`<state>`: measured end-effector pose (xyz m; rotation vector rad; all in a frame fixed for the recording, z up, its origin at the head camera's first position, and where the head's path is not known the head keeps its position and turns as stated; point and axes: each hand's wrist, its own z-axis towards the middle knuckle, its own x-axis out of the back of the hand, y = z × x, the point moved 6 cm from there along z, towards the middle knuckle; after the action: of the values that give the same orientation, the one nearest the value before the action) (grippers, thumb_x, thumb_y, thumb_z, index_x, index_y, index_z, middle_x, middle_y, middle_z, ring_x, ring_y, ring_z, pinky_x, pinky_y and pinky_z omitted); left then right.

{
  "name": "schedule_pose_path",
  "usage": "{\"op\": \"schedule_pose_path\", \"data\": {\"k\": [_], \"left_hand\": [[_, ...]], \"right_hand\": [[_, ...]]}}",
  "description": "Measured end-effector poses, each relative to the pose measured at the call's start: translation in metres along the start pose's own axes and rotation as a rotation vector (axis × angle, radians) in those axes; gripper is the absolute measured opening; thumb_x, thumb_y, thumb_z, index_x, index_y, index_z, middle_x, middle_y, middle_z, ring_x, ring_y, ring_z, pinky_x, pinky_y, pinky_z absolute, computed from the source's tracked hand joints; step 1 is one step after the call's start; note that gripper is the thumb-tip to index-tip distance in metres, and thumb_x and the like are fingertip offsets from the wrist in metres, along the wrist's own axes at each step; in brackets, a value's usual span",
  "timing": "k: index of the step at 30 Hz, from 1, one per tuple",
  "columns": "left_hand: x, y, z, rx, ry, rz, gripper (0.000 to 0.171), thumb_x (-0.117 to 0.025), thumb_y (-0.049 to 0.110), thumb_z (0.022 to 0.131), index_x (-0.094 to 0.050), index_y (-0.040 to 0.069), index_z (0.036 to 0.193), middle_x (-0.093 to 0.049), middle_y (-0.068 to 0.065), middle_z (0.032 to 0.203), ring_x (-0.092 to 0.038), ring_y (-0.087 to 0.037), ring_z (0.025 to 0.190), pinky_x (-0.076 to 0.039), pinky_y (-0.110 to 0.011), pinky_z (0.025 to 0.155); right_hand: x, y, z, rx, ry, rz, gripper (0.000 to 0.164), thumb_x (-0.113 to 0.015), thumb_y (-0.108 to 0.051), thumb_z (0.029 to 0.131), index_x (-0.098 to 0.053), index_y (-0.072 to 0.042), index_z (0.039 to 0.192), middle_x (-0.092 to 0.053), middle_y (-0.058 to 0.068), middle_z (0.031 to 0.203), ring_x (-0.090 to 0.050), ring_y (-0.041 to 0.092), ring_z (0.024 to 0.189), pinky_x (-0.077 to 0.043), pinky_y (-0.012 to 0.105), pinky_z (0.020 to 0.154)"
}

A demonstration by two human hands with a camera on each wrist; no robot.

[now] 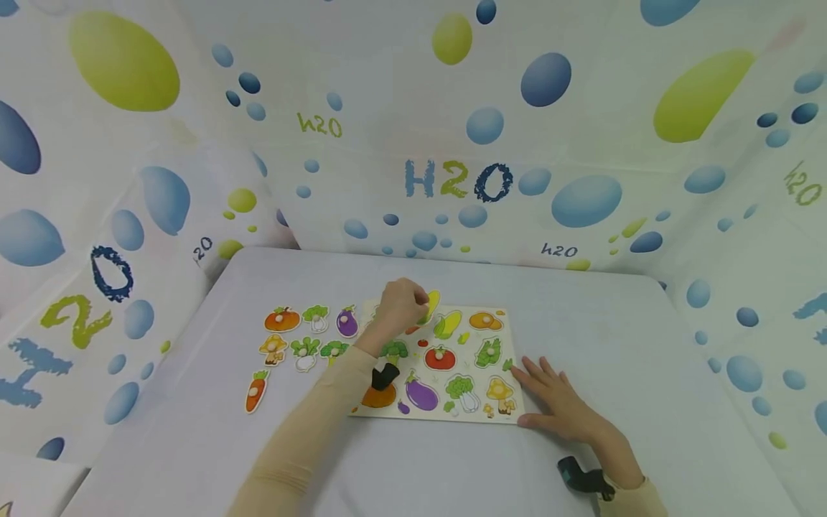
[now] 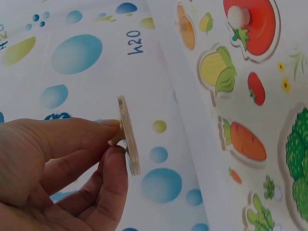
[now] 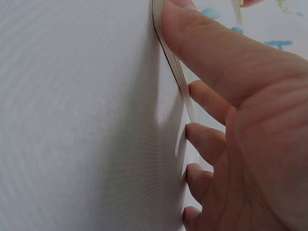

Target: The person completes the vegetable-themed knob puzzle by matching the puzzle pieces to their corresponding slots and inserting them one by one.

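My left hand is above the far side of a vegetable puzzle board. Its thumb and fingers pinch a yellow corn piece by the small knob. In the left wrist view that thin wooden piece shows edge-on, apart from the board. A printed corn picture lies just right of the held piece. A tomato piece with a white knob sits in the board. My right hand rests at the board's right edge, fingers spread, thumb touching the near corner.
Left of the board lie several loose knobbed pieces, among them a pumpkin, an eggplant, a mushroom and a carrot. A white cloth covers the table. Behind it hangs a patterned curtain.
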<state>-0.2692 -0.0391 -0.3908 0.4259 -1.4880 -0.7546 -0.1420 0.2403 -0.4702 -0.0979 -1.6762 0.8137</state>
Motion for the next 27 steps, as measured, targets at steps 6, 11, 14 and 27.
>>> {"op": "schedule_pose_path", "data": {"k": [6, 11, 14, 27], "left_hand": [[-0.017, 0.005, 0.008, -0.013, -0.034, 0.009, 0.014, -0.067, 0.002, 0.084, -0.077, 0.000, 0.095, -0.074, -0.014, 0.094, -0.067, -0.027, 0.089, -0.056, -0.035, 0.074], [-0.031, 0.006, 0.015, 0.011, -0.055, 0.032, 0.016, -0.067, 0.003, 0.085, -0.076, 0.000, 0.097, -0.073, -0.014, 0.099, -0.066, -0.026, 0.089, -0.055, -0.033, 0.074], [-0.036, 0.007, 0.018, 0.016, -0.061, 0.044, 0.016, -0.066, 0.003, 0.086, -0.076, 0.000, 0.099, -0.073, -0.014, 0.102, -0.066, -0.026, 0.092, -0.055, -0.033, 0.076], [-0.059, 0.000, 0.028, 0.029, -0.114, 0.054, 0.015, -0.063, -0.001, 0.084, -0.076, 0.002, 0.090, -0.072, -0.013, 0.102, -0.064, -0.026, 0.086, -0.056, -0.050, 0.076]], "right_hand": [[0.001, -0.001, 0.000, -0.031, -0.027, -0.002, 0.083, -0.074, -0.044, 0.081, -0.040, -0.013, 0.149, -0.026, 0.023, 0.157, -0.010, 0.056, 0.143, -0.006, 0.076, 0.106], [0.001, 0.000, 0.001, -0.050, -0.035, -0.001, 0.084, -0.075, -0.043, 0.080, -0.040, -0.012, 0.149, -0.026, 0.023, 0.158, -0.010, 0.054, 0.144, -0.005, 0.076, 0.107], [0.001, 0.000, 0.001, -0.057, -0.040, 0.000, 0.084, -0.075, -0.043, 0.080, -0.040, -0.012, 0.149, -0.025, 0.022, 0.158, -0.009, 0.054, 0.144, -0.005, 0.075, 0.107], [0.000, 0.000, 0.001, -0.047, -0.031, 0.007, 0.084, -0.075, -0.043, 0.079, -0.041, -0.011, 0.149, -0.026, 0.023, 0.158, -0.010, 0.055, 0.144, -0.005, 0.076, 0.106]]}}
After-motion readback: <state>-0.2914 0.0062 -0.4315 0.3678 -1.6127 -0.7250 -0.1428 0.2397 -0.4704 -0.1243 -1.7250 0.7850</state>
